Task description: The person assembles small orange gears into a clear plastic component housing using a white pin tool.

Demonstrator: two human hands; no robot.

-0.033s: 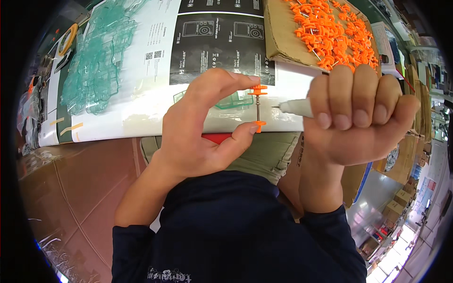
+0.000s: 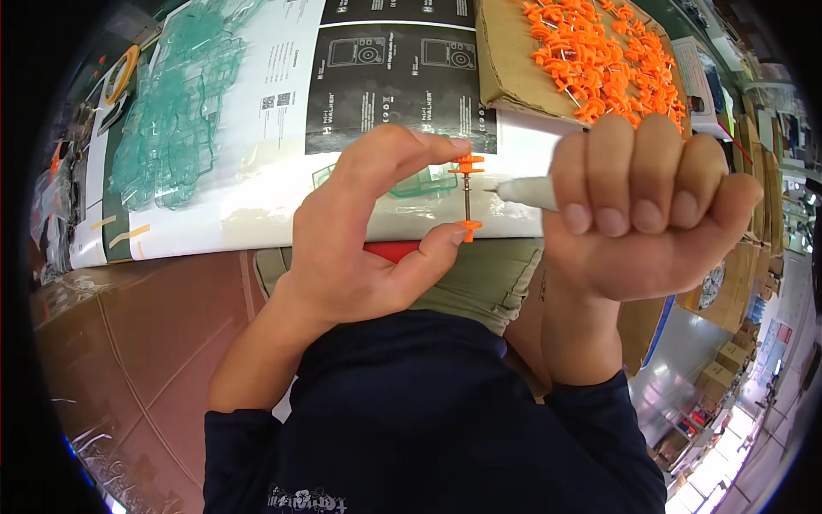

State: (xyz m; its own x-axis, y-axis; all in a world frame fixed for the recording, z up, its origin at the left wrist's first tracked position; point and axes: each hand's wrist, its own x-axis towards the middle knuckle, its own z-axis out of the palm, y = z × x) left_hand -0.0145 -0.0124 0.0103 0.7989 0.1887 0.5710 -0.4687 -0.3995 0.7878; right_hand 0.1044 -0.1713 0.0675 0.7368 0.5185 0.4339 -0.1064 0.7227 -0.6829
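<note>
My left hand (image 2: 347, 227) pinches a thin metal axle with orange plastic wheels (image 2: 467, 195) upright, thumb at its lower end and index finger at its upper end. My right hand (image 2: 642, 197) is wrapped round a white squeeze bottle (image 2: 535, 193), most of which the fingers hide. A thin nozzle tip points left from the bottle, close to the axle's middle with a small gap between. Behind the axle, a clear green plastic part (image 2: 419, 182) lies on the table, partly covered by my left hand.
A cardboard box (image 2: 505, 81) of many orange wheel-and-axle pieces (image 2: 591, 64) stands at the back right. Several clear green plastic shells (image 2: 171, 128) are piled on the left of the paper-covered table (image 2: 257, 193). A roll of yellow tape (image 2: 124, 73) sits at the far left.
My right hand has shifted slightly left, bringing the bottle's nozzle a little closer to the axle. My left hand has hardly moved.
</note>
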